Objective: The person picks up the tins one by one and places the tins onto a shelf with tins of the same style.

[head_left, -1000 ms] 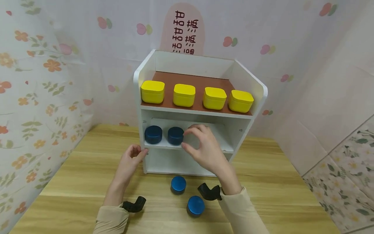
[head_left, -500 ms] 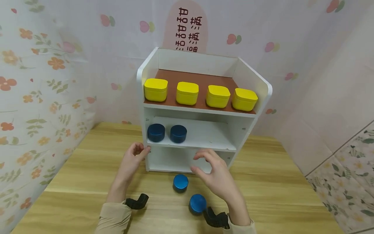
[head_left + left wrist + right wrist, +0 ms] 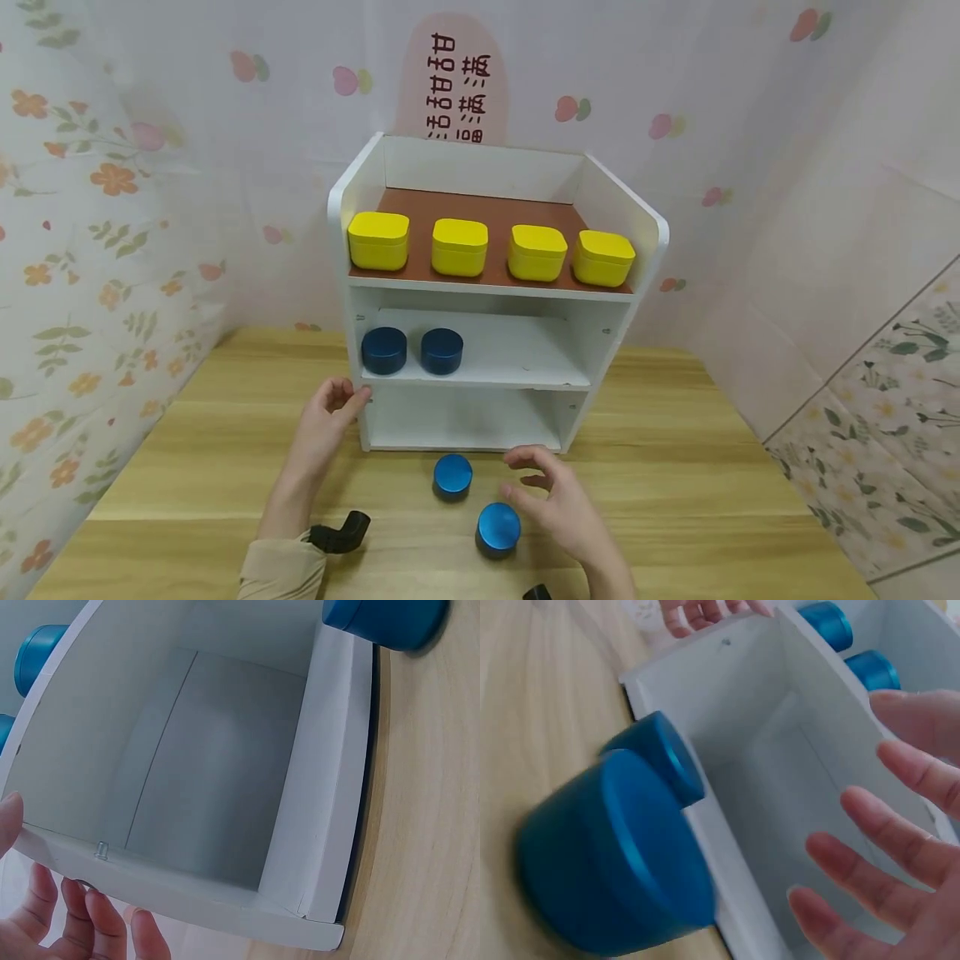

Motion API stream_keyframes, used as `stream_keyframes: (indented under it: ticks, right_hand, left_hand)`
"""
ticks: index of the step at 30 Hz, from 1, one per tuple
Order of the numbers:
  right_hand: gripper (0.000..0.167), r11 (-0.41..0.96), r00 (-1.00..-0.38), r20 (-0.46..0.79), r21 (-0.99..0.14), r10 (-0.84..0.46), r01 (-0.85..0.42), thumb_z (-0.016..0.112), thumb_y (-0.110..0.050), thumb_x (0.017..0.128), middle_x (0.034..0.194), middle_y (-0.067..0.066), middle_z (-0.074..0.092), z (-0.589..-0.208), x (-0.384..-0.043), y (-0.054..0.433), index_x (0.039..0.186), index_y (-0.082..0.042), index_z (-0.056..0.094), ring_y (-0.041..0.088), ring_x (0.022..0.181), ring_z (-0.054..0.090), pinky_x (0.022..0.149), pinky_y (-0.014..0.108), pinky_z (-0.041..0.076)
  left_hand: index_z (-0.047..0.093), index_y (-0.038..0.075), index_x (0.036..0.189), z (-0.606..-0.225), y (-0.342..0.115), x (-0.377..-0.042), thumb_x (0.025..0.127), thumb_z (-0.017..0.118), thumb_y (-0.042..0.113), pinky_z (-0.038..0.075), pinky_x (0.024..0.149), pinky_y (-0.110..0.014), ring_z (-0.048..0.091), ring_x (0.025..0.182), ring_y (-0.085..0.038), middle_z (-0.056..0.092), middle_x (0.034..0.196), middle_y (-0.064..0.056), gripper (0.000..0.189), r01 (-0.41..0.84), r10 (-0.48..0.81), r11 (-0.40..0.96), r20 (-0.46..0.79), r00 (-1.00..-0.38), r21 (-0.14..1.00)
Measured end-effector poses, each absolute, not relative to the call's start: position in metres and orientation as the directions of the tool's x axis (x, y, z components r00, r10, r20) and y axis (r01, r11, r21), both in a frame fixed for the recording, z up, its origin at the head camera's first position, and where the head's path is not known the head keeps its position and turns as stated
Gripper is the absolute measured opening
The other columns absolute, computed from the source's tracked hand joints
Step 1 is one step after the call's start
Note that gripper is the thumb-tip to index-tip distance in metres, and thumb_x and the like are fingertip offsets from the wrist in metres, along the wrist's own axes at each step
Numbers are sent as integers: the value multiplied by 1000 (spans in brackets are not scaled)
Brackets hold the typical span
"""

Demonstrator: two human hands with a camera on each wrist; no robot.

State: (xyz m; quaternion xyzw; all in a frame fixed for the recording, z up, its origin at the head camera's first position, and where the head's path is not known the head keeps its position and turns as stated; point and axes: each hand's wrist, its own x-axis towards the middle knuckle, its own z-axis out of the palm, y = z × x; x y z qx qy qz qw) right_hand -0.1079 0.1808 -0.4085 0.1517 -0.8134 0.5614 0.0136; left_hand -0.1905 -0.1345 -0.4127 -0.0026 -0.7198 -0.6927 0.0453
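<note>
My left hand (image 3: 321, 425) holds the left side panel of a small white shelf unit (image 3: 517, 346). In the left wrist view, its thumb lies on one side of the panel and its fingers (image 3: 105, 926) on the other. My right hand (image 3: 561, 510) hovers just right of a round blue tin (image 3: 498, 527) on the table, fingers spread and holding nothing. A second blue tin (image 3: 452, 475) sits behind it, close to the unit's front. Two more blue tins, one at the left end (image 3: 384, 350) and another beside it (image 3: 441, 350), stand on the middle shelf.
Several yellow lidded boxes (image 3: 460, 247) line the front of the brown top shelf (image 3: 480, 204). The unit stands on a wooden table (image 3: 675, 467). Patterned cloth (image 3: 300, 192) hangs behind and at the sides.
My right hand has left the second tin on the middle shelf and come down and forward beside the nearer table tin. My left hand stays at the side panel.
</note>
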Motion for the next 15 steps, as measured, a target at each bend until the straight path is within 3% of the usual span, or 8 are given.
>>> stream_keyframes:
  ticks: [7,15]
  right_hand:
    - [39,149,-960,57,-984,-275,-101,74,-6,86,127,22,55,-427,-99,184,120,3,57,40,121,48,97,40,45]
    - [46,233,-947,-5,-970,-321,-74,74,-12,88,132,20,53,-435,-97,188,128,2,55,40,125,44,98,40,43]
  left_hand:
    - [45,2,109,-416,-137,-192,96,65,31,41,77,-27,44,94,-19,47,101,-7,38,89,-42,49,91,-995,995]
    - [44,1,108,-419,-138,-193,96,65,29,39,77,-29,42,93,-19,45,100,-8,36,101,-44,31,103,-994,994]
